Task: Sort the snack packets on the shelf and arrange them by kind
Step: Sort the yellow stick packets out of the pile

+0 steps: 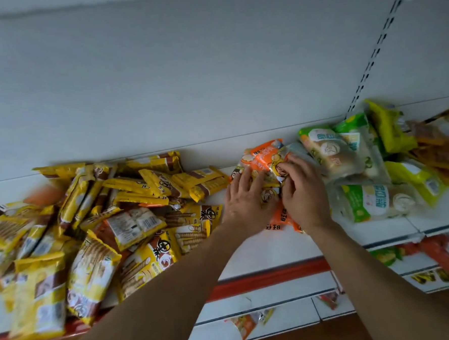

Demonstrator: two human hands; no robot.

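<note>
A small heap of orange snack packets (263,155) lies in the middle of the white shelf (259,249). My left hand (246,197) rests flat on the heap's left side with fingers spread. My right hand (302,191) sits on its right side, fingers curled round a silvery orange packet (277,166). A large pile of yellow packets (103,224) covers the shelf's left half. Green and white packets (362,201) are heaped to the right of my hands.
Yellow-green packets (389,128) and orange ones (437,149) lie at the far right. The shelf's back panel (186,80) rises behind everything. A red price strip (264,277) lines the front edge. Lower shelves hold stray packets (248,323).
</note>
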